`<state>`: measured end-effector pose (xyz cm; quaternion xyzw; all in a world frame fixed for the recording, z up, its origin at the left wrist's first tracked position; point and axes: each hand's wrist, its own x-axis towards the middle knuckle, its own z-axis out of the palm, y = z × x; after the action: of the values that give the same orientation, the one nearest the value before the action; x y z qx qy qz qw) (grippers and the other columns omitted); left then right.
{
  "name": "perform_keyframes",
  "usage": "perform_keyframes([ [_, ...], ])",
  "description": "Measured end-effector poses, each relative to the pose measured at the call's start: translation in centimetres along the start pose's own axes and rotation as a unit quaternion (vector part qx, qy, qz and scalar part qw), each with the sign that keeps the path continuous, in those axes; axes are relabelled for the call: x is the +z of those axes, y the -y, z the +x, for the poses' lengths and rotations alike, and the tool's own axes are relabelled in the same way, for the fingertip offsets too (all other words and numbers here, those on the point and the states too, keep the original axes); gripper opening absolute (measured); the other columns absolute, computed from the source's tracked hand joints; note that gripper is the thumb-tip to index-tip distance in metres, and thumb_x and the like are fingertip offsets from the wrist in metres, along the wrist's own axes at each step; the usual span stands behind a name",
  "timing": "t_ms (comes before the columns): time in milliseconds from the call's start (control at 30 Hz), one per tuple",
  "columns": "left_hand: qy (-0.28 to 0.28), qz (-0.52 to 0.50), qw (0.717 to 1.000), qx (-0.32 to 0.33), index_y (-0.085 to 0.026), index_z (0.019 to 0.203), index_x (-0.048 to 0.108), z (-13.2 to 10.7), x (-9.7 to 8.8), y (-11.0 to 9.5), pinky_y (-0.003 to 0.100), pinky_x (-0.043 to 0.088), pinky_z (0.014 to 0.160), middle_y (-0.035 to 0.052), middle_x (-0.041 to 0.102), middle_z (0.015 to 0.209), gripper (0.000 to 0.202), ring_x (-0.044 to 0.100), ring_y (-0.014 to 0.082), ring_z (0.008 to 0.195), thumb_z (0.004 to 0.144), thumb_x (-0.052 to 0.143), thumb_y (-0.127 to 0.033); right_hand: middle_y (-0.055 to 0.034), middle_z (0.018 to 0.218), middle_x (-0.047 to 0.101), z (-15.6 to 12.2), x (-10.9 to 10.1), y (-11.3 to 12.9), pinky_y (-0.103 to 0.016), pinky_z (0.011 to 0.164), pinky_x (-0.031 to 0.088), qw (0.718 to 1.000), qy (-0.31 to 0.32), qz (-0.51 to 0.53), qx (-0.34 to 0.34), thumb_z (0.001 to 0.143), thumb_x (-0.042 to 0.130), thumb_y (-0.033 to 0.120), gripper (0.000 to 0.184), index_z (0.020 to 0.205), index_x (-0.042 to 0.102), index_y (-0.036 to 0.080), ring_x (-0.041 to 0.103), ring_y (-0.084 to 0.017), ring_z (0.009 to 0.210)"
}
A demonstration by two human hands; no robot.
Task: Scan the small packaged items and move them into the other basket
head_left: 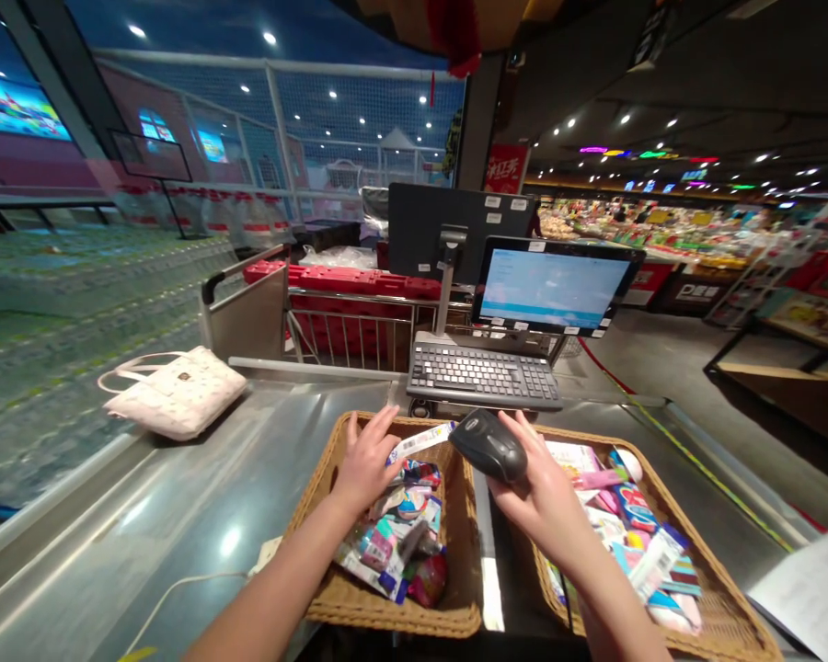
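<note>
Head view: the metal surface (269, 450) extends in front of the keyboard (483, 375) and to both sides. A lit monitor (556, 287) stands behind the keyboard; shop displays (662, 234) lie beyond, to its right. Wicker baskets (464, 561) of small packages (396, 529) sit before it. The right hand (538, 483) grips a rounded black scanner (488, 446) in front of the keyboard. The left hand (369, 469) holds a slim white packet (420, 441), blue-ended, near the keyboard's front left corner.

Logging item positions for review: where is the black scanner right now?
In the head view, right of centre, the black scanner is in the right hand, near the left wicker basket, below the keyboard.
</note>
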<state>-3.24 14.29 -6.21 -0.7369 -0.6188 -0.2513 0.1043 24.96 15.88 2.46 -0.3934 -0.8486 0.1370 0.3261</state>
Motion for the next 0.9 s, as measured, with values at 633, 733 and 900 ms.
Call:
perform_keyframes([
  [633,0.270,-0.044,0.962,0.007,-0.017,0.100,0.068,-3.2,4.6,-0.3,0.062,0.002,0.119,0.0164,0.044,0.150,0.030,0.037,0.0305,0.141,0.073,0.067,-0.027,-0.0120,0.150,0.045,-0.6,1.5,0.1,-0.057,0.116,0.030,0.999,0.007,0.021,0.024,0.081,0.059,0.019,0.047,0.128,0.057,0.020,0.026,-0.033,0.147],
  [733,0.298,-0.034,0.954,0.019,-0.016,0.104,0.069,-3.6,5.1,-0.6,0.061,0.002,0.119,0.0181,0.042,0.150,0.038,0.035,0.0317,0.142,0.070,0.069,-0.033,-0.0116,0.149,0.046,-0.8,1.3,0.2,-0.057,0.116,0.030,0.999,0.006,0.023,0.032,0.081,0.058,0.019,0.047,0.128,0.058,0.021,0.027,-0.033,0.147],
  [900,0.312,-0.032,0.949,0.020,-0.017,0.100,0.070,-3.6,4.8,-1.2,0.064,0.006,0.117,0.0193,0.043,0.150,0.047,0.032,0.0353,0.143,0.067,0.072,-0.050,-0.0112,0.150,0.044,-1.4,0.4,-0.1,-0.056,0.118,0.028,0.999,0.002,0.027,0.042,0.082,0.057,0.020,0.048,0.130,0.055,0.020,0.025,-0.031,0.147],
])
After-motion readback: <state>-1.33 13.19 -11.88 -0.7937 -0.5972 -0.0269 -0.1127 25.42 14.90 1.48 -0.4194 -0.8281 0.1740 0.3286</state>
